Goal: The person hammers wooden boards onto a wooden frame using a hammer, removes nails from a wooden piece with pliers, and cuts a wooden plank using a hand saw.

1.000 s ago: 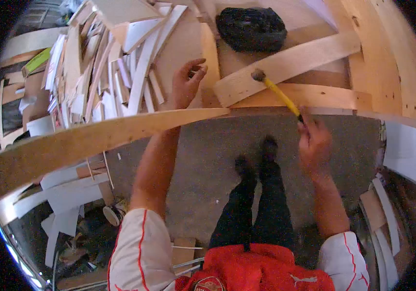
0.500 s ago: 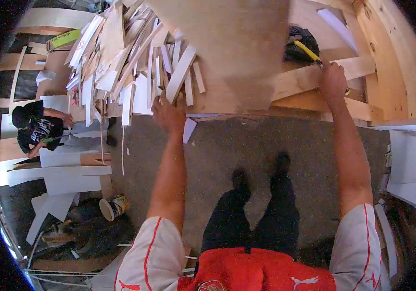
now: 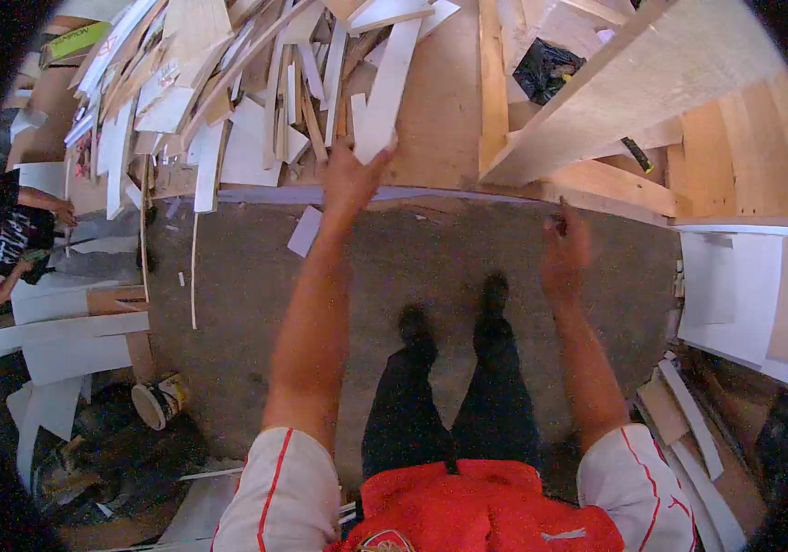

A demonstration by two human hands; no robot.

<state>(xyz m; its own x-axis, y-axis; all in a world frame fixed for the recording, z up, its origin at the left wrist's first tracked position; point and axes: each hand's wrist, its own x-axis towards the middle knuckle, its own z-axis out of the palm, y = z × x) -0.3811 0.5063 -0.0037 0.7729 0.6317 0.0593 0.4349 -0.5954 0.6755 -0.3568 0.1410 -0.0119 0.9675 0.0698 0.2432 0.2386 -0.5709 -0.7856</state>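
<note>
My left hand [image 3: 354, 182] is closed around the near end of a pale wooden strip [image 3: 392, 87] at the front edge of the workbench [image 3: 445, 138]. Beside it lies a heap of wooden offcuts [image 3: 201, 78]. My right hand [image 3: 566, 250], blurred, is in front of the bench edge with its fingers curled. A dark spot shows between the fingers, but I cannot make out what it is. Beyond that hand a wide board [image 3: 624, 87] stands tilted over the frame. The black and yellow handle end of a hammer [image 3: 636, 155] shows past the board; its head is hidden.
A black plastic bag [image 3: 546, 72] lies inside the wooden frame [image 3: 493, 83]. At the left, another person [image 3: 17, 230] works beside stacked white panels [image 3: 72, 336]. A bucket [image 3: 159, 400] lies on its side nearby. More panels [image 3: 734, 294] lean at the right.
My right hand has moved away from the hammer, back toward me. My left hand has taken hold of a pale strip. The wide board now appears farther right, and the view has shifted.
</note>
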